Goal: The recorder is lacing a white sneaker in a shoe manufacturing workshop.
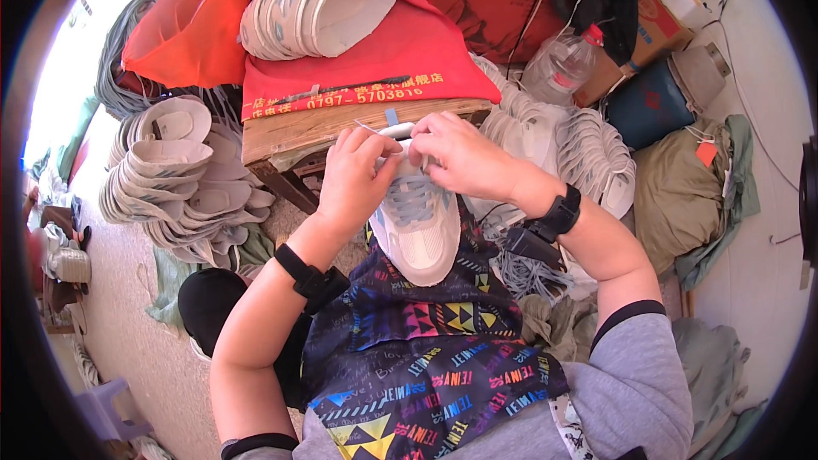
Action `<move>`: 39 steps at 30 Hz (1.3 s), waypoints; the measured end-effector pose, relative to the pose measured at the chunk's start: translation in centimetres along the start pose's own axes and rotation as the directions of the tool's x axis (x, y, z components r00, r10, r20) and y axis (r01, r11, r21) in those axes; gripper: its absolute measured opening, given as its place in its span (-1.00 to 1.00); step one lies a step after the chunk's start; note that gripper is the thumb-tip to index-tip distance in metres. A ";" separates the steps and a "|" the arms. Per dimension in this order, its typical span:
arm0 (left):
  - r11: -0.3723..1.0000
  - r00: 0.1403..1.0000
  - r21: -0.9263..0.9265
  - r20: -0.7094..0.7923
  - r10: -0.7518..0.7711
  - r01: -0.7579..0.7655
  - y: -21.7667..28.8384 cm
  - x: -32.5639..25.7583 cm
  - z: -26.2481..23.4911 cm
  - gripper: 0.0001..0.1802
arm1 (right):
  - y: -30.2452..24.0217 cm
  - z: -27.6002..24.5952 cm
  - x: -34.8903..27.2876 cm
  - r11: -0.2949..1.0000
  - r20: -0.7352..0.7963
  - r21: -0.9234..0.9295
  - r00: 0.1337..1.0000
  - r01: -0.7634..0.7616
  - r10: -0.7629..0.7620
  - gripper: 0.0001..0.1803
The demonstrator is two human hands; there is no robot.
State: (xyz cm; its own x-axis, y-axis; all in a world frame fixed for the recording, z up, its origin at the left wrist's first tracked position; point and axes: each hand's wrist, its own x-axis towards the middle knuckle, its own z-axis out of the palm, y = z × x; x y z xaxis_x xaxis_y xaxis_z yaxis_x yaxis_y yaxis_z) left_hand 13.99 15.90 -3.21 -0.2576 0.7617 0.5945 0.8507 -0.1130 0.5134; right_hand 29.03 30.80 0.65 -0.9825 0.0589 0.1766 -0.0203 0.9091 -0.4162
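A white shoe upper (pixel 417 243) with light-blue laces hangs toe down in front of my chest, its toe pointing at me. My left hand (pixel 356 172) grips the collar end on its left side, with thumb and fingers pinched together. On the other side my right hand (pixel 467 156) pinches the same end near the tongue. A thin pale strand sticks up beside my left fingertips; I cannot make out what it is. Just beyond the hands stands a light-blue tab (pixel 391 117). The fingers partly hide the shoe's opening.
Ahead is a wooden bench (pixel 290 138) under a red cloth (pixel 366 77), bearing nested shoe uppers (pixel 319 15). More uppers are piled at left (pixel 175 175) and right (pixel 596 153). A clear bottle (pixel 562 64) and a blue container (pixel 652 102) stand at the far right.
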 end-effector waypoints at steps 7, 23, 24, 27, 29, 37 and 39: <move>0.920 0.948 -0.240 0.008 -0.318 0.311 -0.1 -0.2 -0.1 -0.90 | 0.9 1.2 0.5 0.980 -0.145 0.168 0.986 0.108 -0.084 -0.92; 0.234 0.734 -0.913 0.096 -0.672 0.334 -2.5 2.0 -5.0 -0.74 | -4.1 1.4 4.0 0.985 -0.011 -0.167 0.999 -0.040 0.039 -0.88; 0.245 0.749 -0.909 0.102 -0.654 0.338 -2.3 1.8 -4.8 -0.73 | -4.1 1.6 3.9 0.979 0.008 -0.187 0.996 -0.084 0.087 -0.88; 0.181 0.745 -0.932 0.124 -0.656 0.314 -2.3 0.9 -4.3 -0.72 | -4.1 2.3 3.5 0.970 -0.051 -0.212 0.992 -0.120 0.111 -0.87; 0.114 0.724 -0.944 0.155 -0.672 0.308 -2.1 0.5 -4.4 -0.72 | -3.9 2.6 2.9 0.977 -0.054 -0.178 0.992 -0.120 0.112 -0.87; -0.334 0.608 -0.935 0.336 -0.719 0.122 -3.2 -0.2 -4.4 -0.78 | -2.9 1.7 1.8 0.986 -0.001 -0.160 0.999 -0.041 0.041 -0.84; -0.314 0.711 -0.939 0.317 -0.627 0.142 -6.8 -2.5 -5.2 -0.79 | -2.6 0.6 0.8 0.936 -0.105 -0.346 0.994 -0.071 0.037 -0.85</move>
State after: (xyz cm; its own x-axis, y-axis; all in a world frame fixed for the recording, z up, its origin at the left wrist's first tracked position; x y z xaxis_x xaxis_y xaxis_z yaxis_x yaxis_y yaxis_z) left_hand 6.46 11.47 -4.99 -0.5715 0.8150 -0.0956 -0.7337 -0.4553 0.5043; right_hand 28.23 28.24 1.33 -0.9579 0.1349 0.2536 0.1146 0.9890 -0.0934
